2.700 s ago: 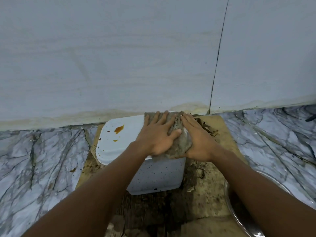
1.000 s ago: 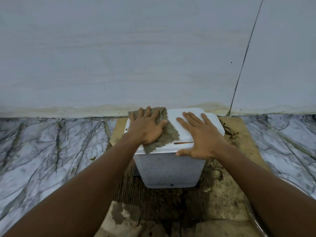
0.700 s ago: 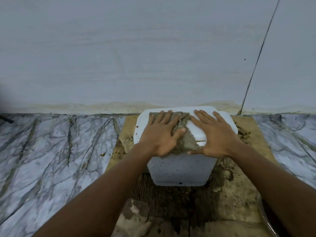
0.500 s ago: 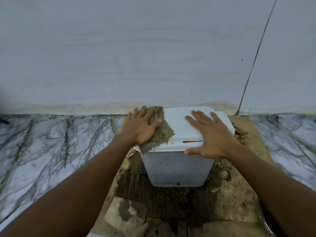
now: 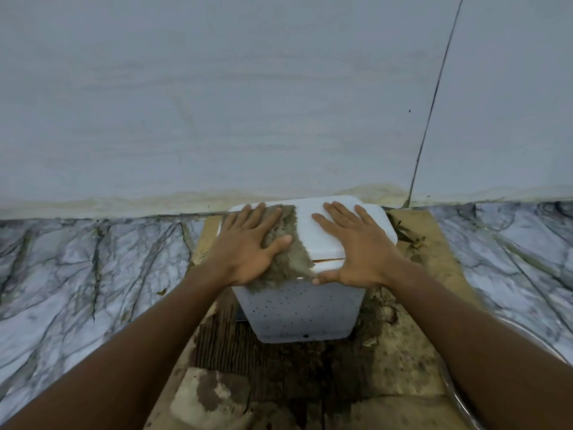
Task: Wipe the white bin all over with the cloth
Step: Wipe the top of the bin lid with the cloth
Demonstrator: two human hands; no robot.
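Head view: the white bin (image 5: 302,308) stands just below the middle of the frame on a soiled brown board (image 5: 412,346) against the pale wall (image 5: 217,103), its speckled front side facing the camera. On the lid's left half the left hand (image 5: 248,248) presses flat, fingers straight, on the grey-brown cloth (image 5: 290,263), whose lower corner hangs over the front rim. At the lid's right the right hand (image 5: 356,248) lies flat with fingers spread, gripping nothing, and the curved edge at the lower right may be a metal bowl (image 5: 459,395).

The speckled white bin (image 5: 297,311) stands upright, lid shut, a grey-brown cloth (image 5: 290,259) spread over the lid's left half.
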